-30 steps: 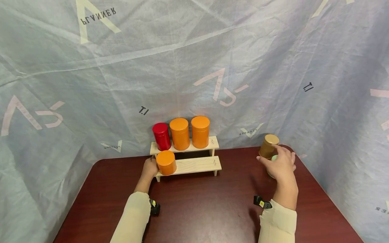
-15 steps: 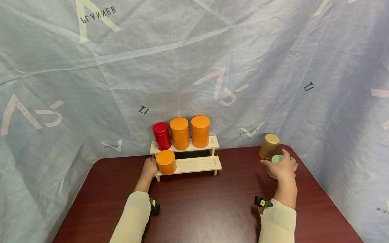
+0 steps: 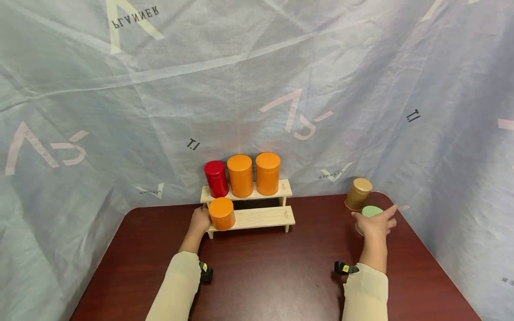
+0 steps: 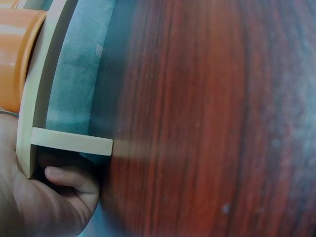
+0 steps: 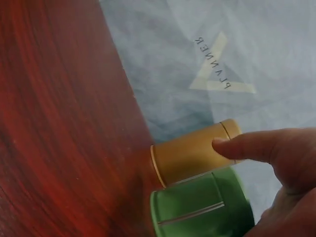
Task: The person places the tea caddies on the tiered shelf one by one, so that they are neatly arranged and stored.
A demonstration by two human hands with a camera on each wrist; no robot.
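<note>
My left hand (image 3: 201, 219) grips the left end of a two-tier wooden stand (image 3: 263, 217), its fingers curled round the lower board in the left wrist view. Beside it on that board sits a short orange tin (image 3: 222, 216). Far to the right, my right hand (image 3: 375, 225) hovers at a green tin (image 3: 371, 211), fingers and thumb spread apart and partly covering it. Just behind the green tin stands a gold tin (image 3: 358, 195). In the right wrist view, the thumb (image 5: 247, 146) overlaps the top of the gold tin.
A red tin (image 3: 217, 180) and two tall orange tins (image 3: 241, 178) stand in a row on the upper board. The dark red table (image 3: 277, 276) has rounded back corners. Grey printed cloth (image 3: 225, 98) hangs close behind and along the sides.
My right hand has drawn back from the gold tin and come lower over the green one, its fingers spreading. My left hand has kept its hold on the stand.
</note>
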